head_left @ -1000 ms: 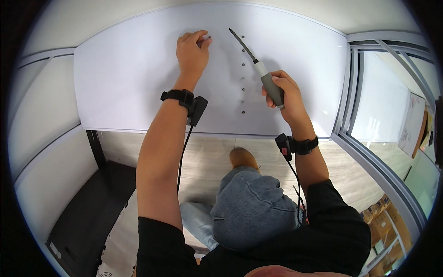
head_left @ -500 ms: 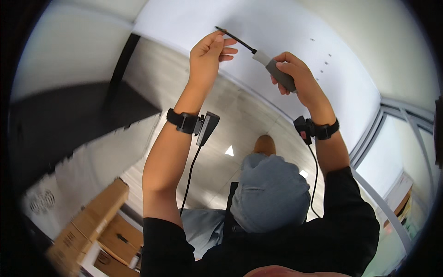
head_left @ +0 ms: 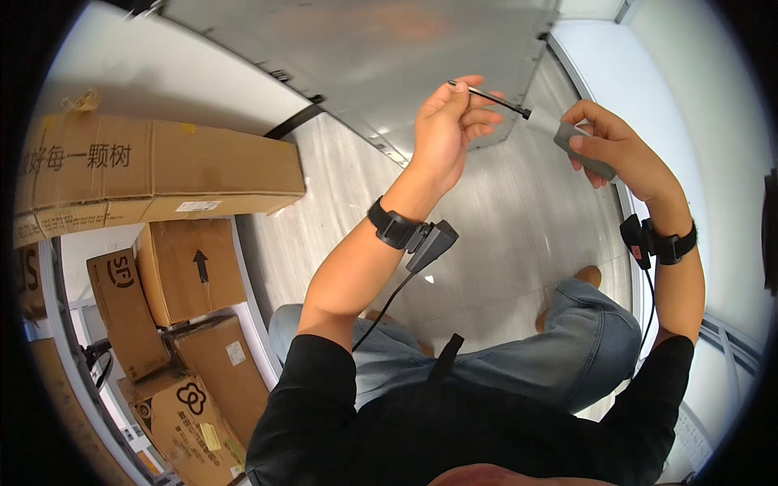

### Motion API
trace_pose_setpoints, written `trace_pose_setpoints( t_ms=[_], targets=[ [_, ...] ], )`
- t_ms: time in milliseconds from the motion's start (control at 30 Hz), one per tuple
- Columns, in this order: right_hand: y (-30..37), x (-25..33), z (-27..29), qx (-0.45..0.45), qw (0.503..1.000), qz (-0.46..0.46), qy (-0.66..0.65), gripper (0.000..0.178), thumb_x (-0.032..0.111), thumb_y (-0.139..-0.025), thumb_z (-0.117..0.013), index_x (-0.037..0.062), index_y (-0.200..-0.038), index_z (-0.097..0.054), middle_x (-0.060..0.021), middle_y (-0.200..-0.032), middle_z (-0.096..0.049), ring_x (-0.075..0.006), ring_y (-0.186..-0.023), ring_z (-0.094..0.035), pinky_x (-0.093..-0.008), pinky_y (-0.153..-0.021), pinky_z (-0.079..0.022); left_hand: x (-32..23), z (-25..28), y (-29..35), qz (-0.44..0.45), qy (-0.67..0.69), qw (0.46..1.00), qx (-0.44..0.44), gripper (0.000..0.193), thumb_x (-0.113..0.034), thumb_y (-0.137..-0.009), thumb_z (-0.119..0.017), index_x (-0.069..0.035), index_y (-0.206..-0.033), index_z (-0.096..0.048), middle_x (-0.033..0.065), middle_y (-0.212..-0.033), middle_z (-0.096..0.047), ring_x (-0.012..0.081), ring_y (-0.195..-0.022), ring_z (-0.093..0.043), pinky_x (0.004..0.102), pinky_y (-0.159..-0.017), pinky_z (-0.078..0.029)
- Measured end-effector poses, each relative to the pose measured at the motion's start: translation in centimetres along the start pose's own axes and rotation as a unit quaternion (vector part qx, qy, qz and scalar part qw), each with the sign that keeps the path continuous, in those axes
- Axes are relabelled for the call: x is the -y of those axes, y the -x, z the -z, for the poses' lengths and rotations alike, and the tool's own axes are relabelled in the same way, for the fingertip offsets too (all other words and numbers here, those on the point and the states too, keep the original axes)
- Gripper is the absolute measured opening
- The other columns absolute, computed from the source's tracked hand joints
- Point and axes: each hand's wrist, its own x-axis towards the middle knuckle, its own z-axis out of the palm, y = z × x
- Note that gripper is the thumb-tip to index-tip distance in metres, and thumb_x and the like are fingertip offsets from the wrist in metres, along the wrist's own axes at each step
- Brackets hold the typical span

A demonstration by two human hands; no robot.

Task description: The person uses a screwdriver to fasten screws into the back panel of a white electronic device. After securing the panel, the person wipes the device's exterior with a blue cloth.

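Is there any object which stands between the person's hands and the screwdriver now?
Nothing visible does. The right hand grips the screwdriver by its grey handle, and the left hand is right at its tip. Whether something small is pinched there, I cannot tell.

The left hand (head_left: 442, 134) was at far centre, its thumb (head_left: 459, 95) bent in a pinch, the lower fingers (head_left: 481, 117) loosely extended rightward. The right hand (head_left: 612, 146) was farther right, curled in a grip. The left forearm (head_left: 348, 279) slanted right, the right forearm (head_left: 682, 298) slightly left.
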Motion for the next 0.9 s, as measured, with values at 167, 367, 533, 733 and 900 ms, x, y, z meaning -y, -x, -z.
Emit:
trace_pose_setpoints(
  t_ms=[167, 367, 533, 733, 900],
  targets=[
    [-1.9, 10.4, -9.3, 0.007, 0.999, -0.035, 0.022, 0.034, 0.028, -0.093, -0.06, 0.007, -0.118, -0.053, -0.0036, -0.077, -0.061, -0.0086, -0.058, -0.058, -0.0215, -0.054, -0.045, -9.0, 7.6, 1.7, -0.064, 0.044, 0.997, 0.02, 0.032, -0.026, -0.104, -0.041, -0.002, -0.12, -0.053, 0.015, -0.102, -0.066, 0.0173, -0.078, -0.065, 0.0286, -0.07, -0.053],
    [-1.6, 11.9, -18.5, 0.067, 0.98, -0.016, -0.186, 0.035, 0.026, -0.098, -0.053, 0.0045, -0.124, -0.045, -0.0058, -0.082, -0.062, -0.0114, -0.06, -0.061, -0.0238, -0.054, -0.047, -13.9, 11.4, 2.7, -0.075, 0.042, 0.995, 0.051, 0.037, -0.027, -0.103, -0.044, -0.001, -0.127, -0.053, 0.0066, -0.082, -0.065, 0.0123, -0.072, -0.06, 0.0261, -0.067, -0.05],
    [-2.6, 11.6, -23.2, 0.007, 0.95, 0.006, -0.311, 0.031, 0.026, -0.099, -0.049, 0.0048, -0.121, -0.046, -0.0075, -0.082, -0.063, -0.0137, -0.058, -0.06, -0.0261, -0.054, -0.046, -15.3, 12.6, 1.9, -0.07, 0.057, 0.994, 0.062, 0.035, -0.026, -0.102, -0.047, 0.0, -0.124, -0.055, 0.0034, -0.079, -0.064, 0.009, -0.067, -0.058, 0.0223, -0.063, -0.047],
    [-3.3, 11.2, -25.5, -0.012, 0.929, 0.021, -0.369, 0.03, 0.024, -0.099, -0.047, 0.0042, -0.121, -0.045, -0.0085, -0.082, -0.063, -0.0149, -0.057, -0.06, -0.0275, -0.055, -0.046, -15.1, 13.7, 1.1, -0.059, 0.055, 0.995, 0.063, 0.036, -0.027, -0.101, -0.05, 0.001, -0.122, -0.057, 0.0031, -0.076, -0.063, 0.0091, -0.067, -0.057, 0.0223, -0.062, -0.047],
    [-3.4, 11.3, -25.9, -0.028, 0.927, 0.022, -0.373, 0.031, 0.026, -0.099, -0.044, 0.003, -0.121, -0.045, -0.009, -0.081, -0.062, -0.015, -0.056, -0.059, -0.0267, -0.051, -0.044, -15.4, 13.4, 1.3, -0.054, 0.063, 0.995, 0.059, 0.035, -0.026, -0.1, -0.054, 0.002, -0.12, -0.058, 0.0, -0.073, -0.06, 0.0076, -0.064, -0.056, 0.0201, -0.06, -0.046]
  ],
)
